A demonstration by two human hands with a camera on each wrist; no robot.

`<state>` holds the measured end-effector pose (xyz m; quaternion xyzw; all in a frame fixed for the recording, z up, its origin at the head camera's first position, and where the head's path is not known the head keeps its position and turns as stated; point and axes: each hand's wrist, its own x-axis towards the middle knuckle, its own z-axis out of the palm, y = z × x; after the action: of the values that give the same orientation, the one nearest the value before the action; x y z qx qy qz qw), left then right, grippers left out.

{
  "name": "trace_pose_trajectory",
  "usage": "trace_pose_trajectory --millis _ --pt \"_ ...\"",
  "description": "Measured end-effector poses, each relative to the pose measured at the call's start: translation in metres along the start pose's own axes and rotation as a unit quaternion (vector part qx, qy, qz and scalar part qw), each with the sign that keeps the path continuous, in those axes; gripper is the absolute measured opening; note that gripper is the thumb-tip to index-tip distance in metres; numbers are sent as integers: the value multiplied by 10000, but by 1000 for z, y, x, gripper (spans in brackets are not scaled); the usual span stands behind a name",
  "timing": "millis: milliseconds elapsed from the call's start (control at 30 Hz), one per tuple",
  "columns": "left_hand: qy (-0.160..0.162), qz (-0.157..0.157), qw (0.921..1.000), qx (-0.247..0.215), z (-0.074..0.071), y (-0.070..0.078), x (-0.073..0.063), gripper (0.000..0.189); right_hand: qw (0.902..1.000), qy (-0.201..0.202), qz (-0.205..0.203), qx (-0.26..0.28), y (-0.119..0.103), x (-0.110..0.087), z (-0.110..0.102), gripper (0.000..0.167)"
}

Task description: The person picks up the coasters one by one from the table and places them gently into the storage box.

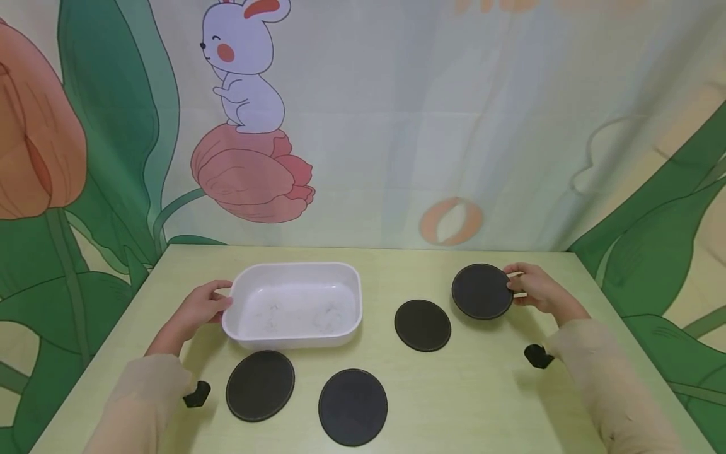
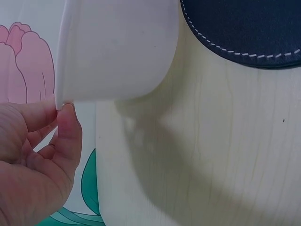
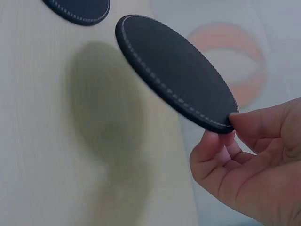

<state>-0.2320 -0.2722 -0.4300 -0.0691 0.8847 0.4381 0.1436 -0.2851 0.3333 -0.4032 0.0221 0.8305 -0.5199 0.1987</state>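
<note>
A white rectangular plastic basin sits at the back left of the table. My left hand pinches its left rim between thumb and fingers, and the left wrist view shows the fingertips on the basin's edge. At the back right my right hand pinches a round black coaster by its right edge. The right wrist view shows this coaster tilted and raised over the table, its shadow below, with pale stitching around the rim. Another black coaster lies flat just left of it.
Two more black coasters lie in front, one coaster near the basin's front left and another coaster at the front middle. The pale wooden table ends at a printed curtain behind. Dark wrist pieces hang by both sleeves.
</note>
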Motion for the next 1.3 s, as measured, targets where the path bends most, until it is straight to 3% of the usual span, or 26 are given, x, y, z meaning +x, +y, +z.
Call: trace_pose_trajectory --millis 600,1000,1300 --pt "-58 -264 9994 -212 0 3 4 53 9937 -661 -597 675 -65 -3 53 30" --pt "-109 -124 9991 -393 0 2 4 52 9811 -1152 -762 1352 -94 4 113 22" --pt "-52 292 9984 -486 0 -2 6 50 9766 -1256 -811 1547 -108 17 161 23"
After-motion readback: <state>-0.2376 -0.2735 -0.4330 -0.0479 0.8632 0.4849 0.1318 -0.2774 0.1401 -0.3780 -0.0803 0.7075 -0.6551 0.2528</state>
